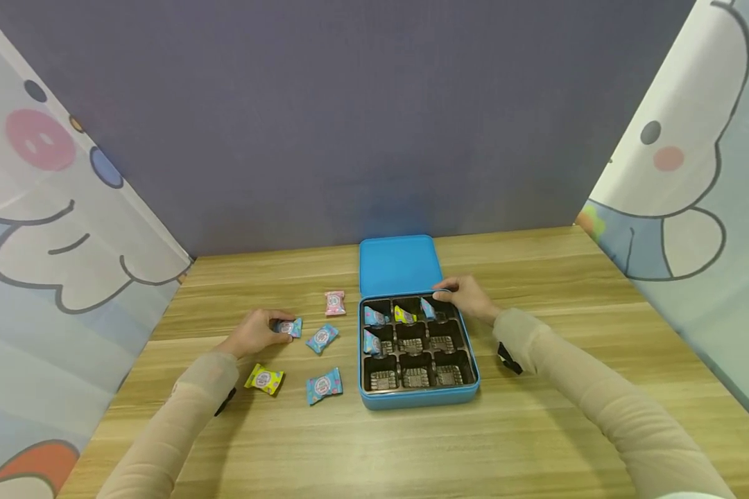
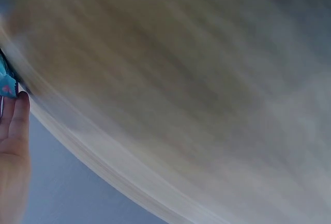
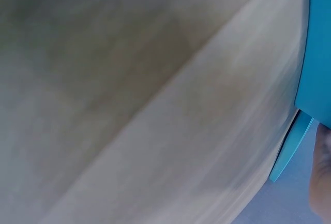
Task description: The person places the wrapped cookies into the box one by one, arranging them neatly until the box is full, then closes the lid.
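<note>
My left hand [image 1: 254,332] pinches a blue wrapped candy [image 1: 289,327] between thumb and fingers, low over the left side of the table. The left wrist view catches a bit of that blue wrapper [image 2: 7,81] at its edge. Thumb and fingers of my right hand [image 1: 471,298] hold the back right corner of an open blue box [image 1: 419,399]. Inside, a black divided tray [image 1: 427,353] has blue and yellow candies along its back row. Another blue candy [image 1: 372,342] sits in the left compartment of the middle row.
Between my left hand and the box lie a pink candy [image 1: 335,303] and two blue candies [image 1: 322,337], [image 1: 324,386]. A yellow candy [image 1: 264,379] is nearer me. The box's lid [image 1: 399,265] lies back toward the grey wall [image 1: 374,125]. Printed curtains flank the wooden table [image 1: 412,450].
</note>
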### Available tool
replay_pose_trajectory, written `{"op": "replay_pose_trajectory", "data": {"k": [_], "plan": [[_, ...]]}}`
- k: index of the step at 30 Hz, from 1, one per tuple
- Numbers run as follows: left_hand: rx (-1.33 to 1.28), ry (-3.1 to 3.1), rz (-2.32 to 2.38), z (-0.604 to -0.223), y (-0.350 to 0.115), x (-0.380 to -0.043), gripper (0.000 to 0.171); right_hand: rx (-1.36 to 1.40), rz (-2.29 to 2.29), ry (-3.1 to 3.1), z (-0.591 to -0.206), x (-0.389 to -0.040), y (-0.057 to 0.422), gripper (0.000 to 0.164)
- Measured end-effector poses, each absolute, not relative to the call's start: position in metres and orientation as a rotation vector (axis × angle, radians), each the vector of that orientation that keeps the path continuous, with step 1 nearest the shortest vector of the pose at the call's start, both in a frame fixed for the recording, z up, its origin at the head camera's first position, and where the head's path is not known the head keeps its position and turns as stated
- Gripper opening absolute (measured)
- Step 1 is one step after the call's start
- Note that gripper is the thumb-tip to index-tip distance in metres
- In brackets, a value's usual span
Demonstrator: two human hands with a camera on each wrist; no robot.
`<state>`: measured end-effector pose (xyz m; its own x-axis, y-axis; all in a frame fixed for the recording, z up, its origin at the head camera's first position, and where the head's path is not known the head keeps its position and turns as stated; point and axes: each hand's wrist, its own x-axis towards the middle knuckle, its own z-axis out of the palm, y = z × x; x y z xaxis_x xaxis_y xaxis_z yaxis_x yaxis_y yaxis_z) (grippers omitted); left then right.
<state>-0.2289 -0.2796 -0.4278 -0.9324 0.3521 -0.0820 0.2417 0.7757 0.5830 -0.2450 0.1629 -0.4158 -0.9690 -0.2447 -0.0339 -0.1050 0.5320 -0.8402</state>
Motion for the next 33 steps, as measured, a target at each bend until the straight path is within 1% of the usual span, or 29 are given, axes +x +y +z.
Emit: {"op": "replay_pose_trajectory", "data": {"k": [7,13,26,33], "plan": [[0.488,2.800,0.883,-0.428,-0.280,-0.228,0.042,-0.280,-1.427,2.616,-0.417,-0.246,0.162,0.030],[0.500,2.798,0.857,-0.426,-0.279,-0.227,0.042,-0.333,-1.441,2.623,-0.416,-0.243,0.163,0.033],[0.379,2.738,0.988,-0.414,-0.283,-0.233,0.047,-0.284,-1.400,2.627,-0.416,-0.247,0.160,0.030],[0.359,2.792,0.986,-0.408,-0.274,-0.230,0.044,-0.283,-1.409,2.620,-0.416,-0.246,0.162,0.029]]}}
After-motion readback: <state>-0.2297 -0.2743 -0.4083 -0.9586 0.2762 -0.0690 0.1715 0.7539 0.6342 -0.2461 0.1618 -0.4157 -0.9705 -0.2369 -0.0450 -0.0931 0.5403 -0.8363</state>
